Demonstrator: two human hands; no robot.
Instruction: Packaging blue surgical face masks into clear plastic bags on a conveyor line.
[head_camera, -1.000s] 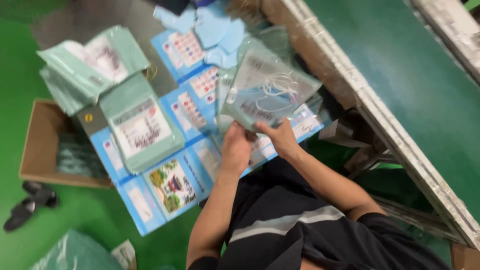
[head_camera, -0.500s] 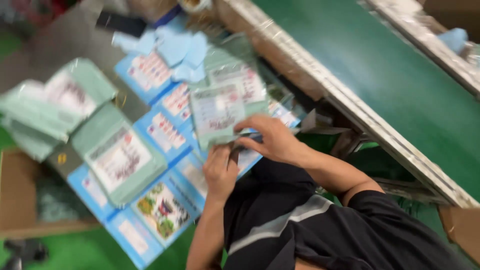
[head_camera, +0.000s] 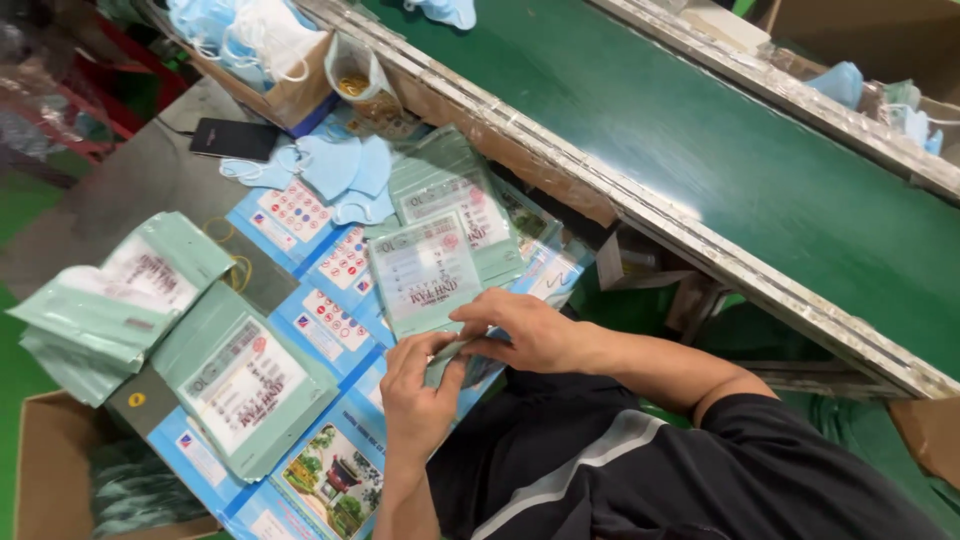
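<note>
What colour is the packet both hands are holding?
The packet is pale green with a clear printed window, held by both hands; the head view shows it.

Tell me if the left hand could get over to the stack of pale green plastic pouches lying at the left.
Probably yes. The left hand is on the lower edge of the clear-fronted green pouch, together with the right hand. The stack of pale green plastic pouches lies just beside it on the blue printed sheets, nothing standing between.

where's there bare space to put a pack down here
The green belt beyond its metal rail is bare across its middle. The grey tabletop between the black phone and the stacked packs is free too. Around both hands it is crowded: packs, blue sheets and loose masks overlap.
</note>
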